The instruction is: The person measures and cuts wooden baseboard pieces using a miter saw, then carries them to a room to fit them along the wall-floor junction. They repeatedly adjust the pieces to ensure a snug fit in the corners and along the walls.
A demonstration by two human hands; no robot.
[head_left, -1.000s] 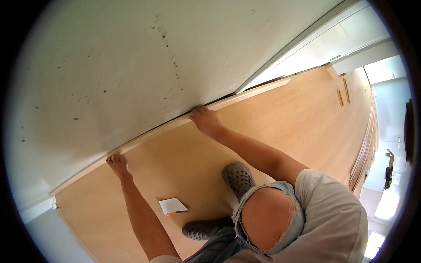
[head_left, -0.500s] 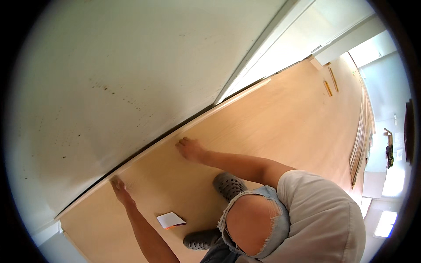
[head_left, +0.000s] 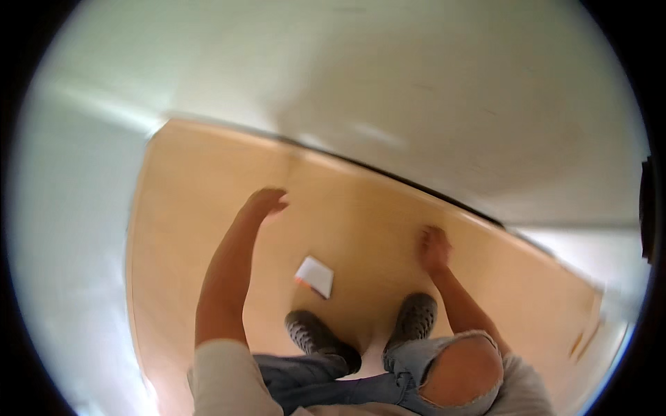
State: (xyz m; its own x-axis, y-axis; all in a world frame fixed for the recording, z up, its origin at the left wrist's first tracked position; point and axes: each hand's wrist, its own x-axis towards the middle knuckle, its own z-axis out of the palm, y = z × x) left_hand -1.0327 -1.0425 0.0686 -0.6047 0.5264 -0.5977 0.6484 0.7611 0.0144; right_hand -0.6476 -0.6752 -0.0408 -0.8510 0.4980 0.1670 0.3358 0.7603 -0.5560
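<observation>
My left hand (head_left: 269,201) hangs above the wooden floor (head_left: 180,263), its thumb apart from the fingers and nothing seen in it. Nearer the wall on the right, my right hand (head_left: 435,248) is also over the floor, blurred, with fingers loosely apart and no object visible. Between the hands and in front of my shoes lies a small white flat block or booklet (head_left: 317,274) with an orange edge. A pale wood strip (head_left: 350,166) runs along the foot of the wall, beside a dark gap.
A pale wall (head_left: 444,90) rises ahead, and another wall (head_left: 76,229) stands on the left. My grey clogs (head_left: 316,335) are planted on the floor. Thin yellowish sticks (head_left: 586,340) lie at the far right.
My view has swung left toward the corner. Both hands, earlier down at the floor, the left one by the strip, are now drawn back from the wall. The white block lies between them.
</observation>
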